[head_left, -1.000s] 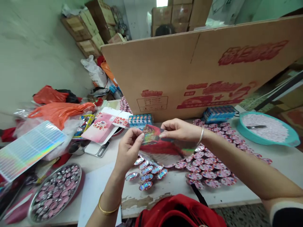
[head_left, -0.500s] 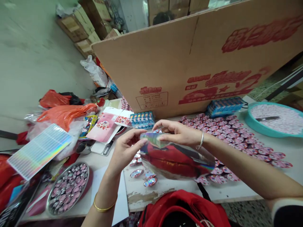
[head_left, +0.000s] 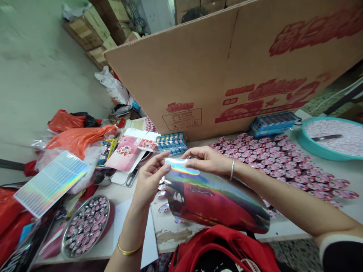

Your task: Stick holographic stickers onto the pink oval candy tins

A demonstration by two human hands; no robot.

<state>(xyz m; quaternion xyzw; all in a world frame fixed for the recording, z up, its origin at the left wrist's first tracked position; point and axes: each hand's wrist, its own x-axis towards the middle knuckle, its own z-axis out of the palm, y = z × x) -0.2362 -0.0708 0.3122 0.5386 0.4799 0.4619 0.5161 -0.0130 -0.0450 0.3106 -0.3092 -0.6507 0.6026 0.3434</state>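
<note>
Head view: both forearms reach forward over the white worktable (head_left: pixel 312 223). The left hand (head_left: pixel 149 177) and right hand (head_left: pixel 208 160) pinch the top edge of a shiny holographic red foil bag (head_left: pixel 212 202), held above the table's near edge.

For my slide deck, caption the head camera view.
Both hands hold a holographic bag above the foil-lid-strewn table.

— Where are we looking from?
— We have one head-worn view, facing forward and down, close over the table (head_left: pixel 306 221).
— How far do we see?
— To the cardboard wall (head_left: pixel 198 71).
</note>
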